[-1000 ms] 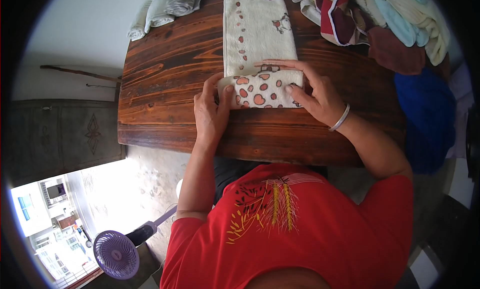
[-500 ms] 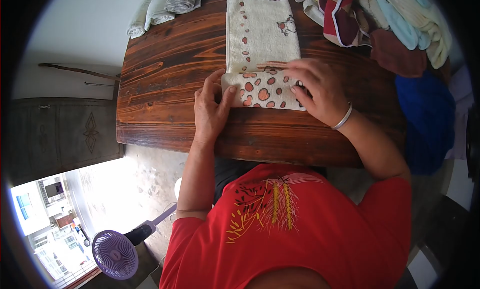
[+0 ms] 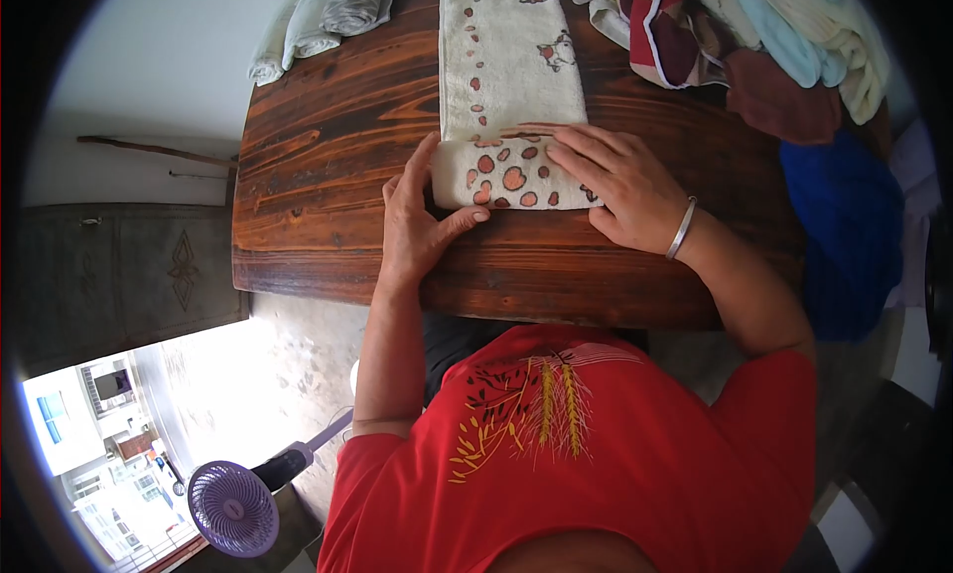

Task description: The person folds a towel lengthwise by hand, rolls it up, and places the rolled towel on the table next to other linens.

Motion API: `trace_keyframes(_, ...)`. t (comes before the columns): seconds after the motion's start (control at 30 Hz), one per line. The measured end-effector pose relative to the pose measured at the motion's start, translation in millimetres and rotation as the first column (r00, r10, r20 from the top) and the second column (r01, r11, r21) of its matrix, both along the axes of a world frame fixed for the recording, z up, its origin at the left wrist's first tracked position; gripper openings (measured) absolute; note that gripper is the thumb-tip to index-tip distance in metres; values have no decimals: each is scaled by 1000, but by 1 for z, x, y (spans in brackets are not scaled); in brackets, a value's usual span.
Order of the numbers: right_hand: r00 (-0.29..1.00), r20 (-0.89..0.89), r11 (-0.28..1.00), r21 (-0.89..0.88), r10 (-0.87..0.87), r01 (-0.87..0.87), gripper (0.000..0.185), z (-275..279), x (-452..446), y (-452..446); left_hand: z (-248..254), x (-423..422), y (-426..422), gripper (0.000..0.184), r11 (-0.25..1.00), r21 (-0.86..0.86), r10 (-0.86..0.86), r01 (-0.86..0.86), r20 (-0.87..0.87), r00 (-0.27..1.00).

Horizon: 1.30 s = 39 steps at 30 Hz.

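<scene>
A cream towel printed with reddish spots and small animal figures lies lengthwise on the dark wooden table. Its near end forms a thick spotted roll. My left hand is at the roll's left end, fingers along that end and the thumb spread apart along the near edge. Across the roll's right part rests my right hand, fingers stretched flat on top and the thumb by the near edge. A silver bracelet circles the right wrist. The towel's underside is hidden.
Rolled light-coloured cloths sit at the table's far left. A heap of mixed cloths covers the far right corner, with blue fabric hanging below. A purple fan stands at lower left, near the wooden table's front edge.
The right-hand fingers have come down flat on the roll. My left thumb has slid off the roll's top to its near edge. The whole view has shifted slightly.
</scene>
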State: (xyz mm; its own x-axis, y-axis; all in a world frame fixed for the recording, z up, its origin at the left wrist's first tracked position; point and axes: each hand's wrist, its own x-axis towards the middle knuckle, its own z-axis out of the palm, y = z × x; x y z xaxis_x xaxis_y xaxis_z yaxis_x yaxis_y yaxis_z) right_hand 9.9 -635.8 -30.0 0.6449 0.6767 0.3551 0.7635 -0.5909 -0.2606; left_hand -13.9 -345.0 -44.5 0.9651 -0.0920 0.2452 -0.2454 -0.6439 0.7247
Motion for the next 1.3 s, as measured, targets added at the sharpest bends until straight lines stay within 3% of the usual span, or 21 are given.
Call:
trace_keyframes(0.2,999,-41,987,161,14,-7,56,-9,5,-2,2,-2,-4,88,993,113,-33,28,44,998)
trace_keyframes(0.4,1000,3,970,242,12,-13,49,-3,3,1,2,-2,-3,57,992,124,27,-27,3,1000)
trace_keyframes(0.6,952,-290,876,478,98,55,40,-3,3,-2,-6,1,5,31,980,-170,-66,100,196,978)
trace_keyframes(0.7,885,-460,845,500,74,190,38,1,-1,-1,-12,-5,9,34,930,-368,-40,-11,-130,991)
trace_keyframes(0.73,855,-515,839,489,58,238,37,3,-1,-1,-12,-5,8,35,938,-346,-16,-27,-121,993)
trace_keyframes(0.8,852,-520,799,536,57,273,39,-3,0,0,-10,-3,5,38,951,-304,28,-58,-102,994)
trace_keyframes(0.93,928,-370,734,642,44,222,41,-14,3,6,-1,-5,-6,42,908,-418,5,-41,-87,996)
trace_keyframes(1.0,909,-414,754,608,35,248,42,-11,2,5,-6,-4,-5,43,891,-452,13,-45,-73,997)
trace_keyframes(1.1,883,-470,763,579,24,287,40,-7,1,4,-13,-3,-4,44,897,-440,29,-54,-63,998)
trace_keyframes(1.2,889,-458,813,507,-26,285,33,-2,3,2,-13,-1,-2,44,966,-252,53,-59,-29,998)
trace_keyframes(1.3,890,-449,865,415,-75,282,26,2,2,-3,-8,4,-7,44,981,-96,156,-168,-121,980)
